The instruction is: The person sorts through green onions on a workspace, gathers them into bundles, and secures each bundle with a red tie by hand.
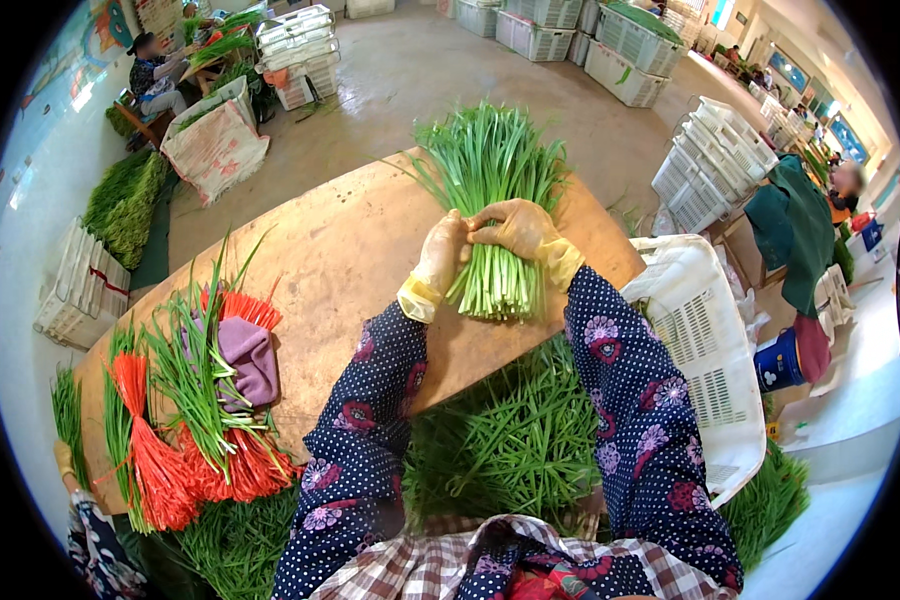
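A thick bunch of garlic chives (pixel 500 160) lies across the far right part of the wooden table, leaves pointing away and pale cut stems toward me. My left hand (pixel 437 262), in a yellowish rubber glove, is closed at the left side of the bunch. From above, my right hand (pixel 518 232), gloved alike, wraps round its middle. The thumbs and fingertips meet at the bunch's upper left; whether a tie is pinched between them I cannot tell. To the left on the table lie red tie strips (pixel 155 470), loose chives (pixel 195 370) and a purple cloth (pixel 245 360).
The wooden table (pixel 350 230) has a curved far edge. Loose chives (pixel 530 430) are heaped below its near edge. A white plastic crate (pixel 695 330) stands at my right; stacked crates (pixel 710 165) stand beyond. Another person's gloved hand (pixel 63 460) is at the lower left.
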`<act>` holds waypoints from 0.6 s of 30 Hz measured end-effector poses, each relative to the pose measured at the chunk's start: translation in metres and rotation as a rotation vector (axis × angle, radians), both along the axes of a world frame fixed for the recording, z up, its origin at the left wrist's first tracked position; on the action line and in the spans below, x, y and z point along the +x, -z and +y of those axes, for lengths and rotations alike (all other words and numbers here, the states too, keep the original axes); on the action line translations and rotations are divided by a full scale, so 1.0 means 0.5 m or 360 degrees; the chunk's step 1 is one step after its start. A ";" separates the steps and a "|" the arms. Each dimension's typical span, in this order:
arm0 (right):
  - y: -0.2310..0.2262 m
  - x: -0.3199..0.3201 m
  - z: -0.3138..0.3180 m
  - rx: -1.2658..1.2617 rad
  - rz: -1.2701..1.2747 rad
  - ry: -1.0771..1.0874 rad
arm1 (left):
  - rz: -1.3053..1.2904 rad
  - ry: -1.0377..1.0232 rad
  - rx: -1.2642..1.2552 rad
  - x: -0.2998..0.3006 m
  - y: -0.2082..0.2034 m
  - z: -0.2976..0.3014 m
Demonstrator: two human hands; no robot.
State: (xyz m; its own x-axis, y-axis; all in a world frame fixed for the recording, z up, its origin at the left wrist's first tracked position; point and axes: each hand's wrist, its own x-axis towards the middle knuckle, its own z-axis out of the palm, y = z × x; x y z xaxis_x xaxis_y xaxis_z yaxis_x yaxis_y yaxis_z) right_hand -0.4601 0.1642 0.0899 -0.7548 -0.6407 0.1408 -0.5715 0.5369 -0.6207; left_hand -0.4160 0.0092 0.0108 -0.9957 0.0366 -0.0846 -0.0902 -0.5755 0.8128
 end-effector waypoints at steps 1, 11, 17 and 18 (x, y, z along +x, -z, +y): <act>-0.003 0.000 0.000 0.0016 -0.0023 0.0013 | 0.0016 0.0012 -0.0003 -0.001 -0.004 0.001; -0.006 0.020 -0.005 0.0009 0.0224 0.0101 | 0.0026 0.0106 -0.0069 0.016 -0.041 -0.006; 0.014 0.025 0.008 -0.0308 0.0233 0.0207 | -0.0214 -0.0532 -0.0737 0.038 -0.050 -0.027; 0.011 0.030 -0.005 -0.0367 0.0207 0.0211 | -0.0277 -0.0335 -0.0686 0.050 -0.047 -0.042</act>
